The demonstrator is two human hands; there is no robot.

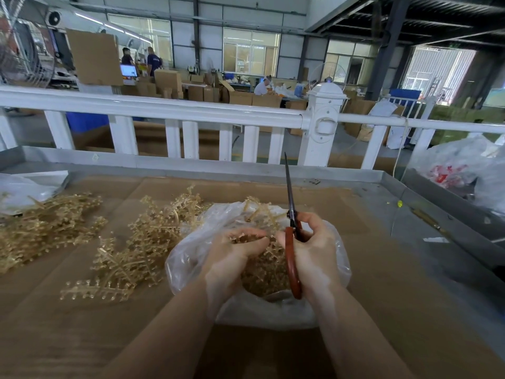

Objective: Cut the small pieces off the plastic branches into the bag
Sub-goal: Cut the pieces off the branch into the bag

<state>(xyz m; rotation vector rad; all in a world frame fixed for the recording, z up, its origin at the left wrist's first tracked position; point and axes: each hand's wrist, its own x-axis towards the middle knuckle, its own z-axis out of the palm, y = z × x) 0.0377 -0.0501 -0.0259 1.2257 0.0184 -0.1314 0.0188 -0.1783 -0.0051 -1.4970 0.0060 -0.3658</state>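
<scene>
A clear plastic bag (pixel 191 258) lies open on the cardboard-covered table, holding a heap of small tan cut pieces (pixel 265 277). Over its mouth my left hand (pixel 232 255) grips a tan plastic branch (pixel 246 237) in curled fingers. My right hand (pixel 314 250) holds red-handled scissors (pixel 293 258) upright, their blades together and pointing up and away. More of the branch sticks out at the far side of the bag (pixel 259 209).
Tan plastic branches lie in a pile left of the bag (pixel 142 242) and in another at the table's left edge (pixel 46 225). Clear bags sit at far left (pixel 19 190) and far right (pixel 464 170). A white railing (pixel 191 110) runs behind the metal-rimmed table (pixel 164 162).
</scene>
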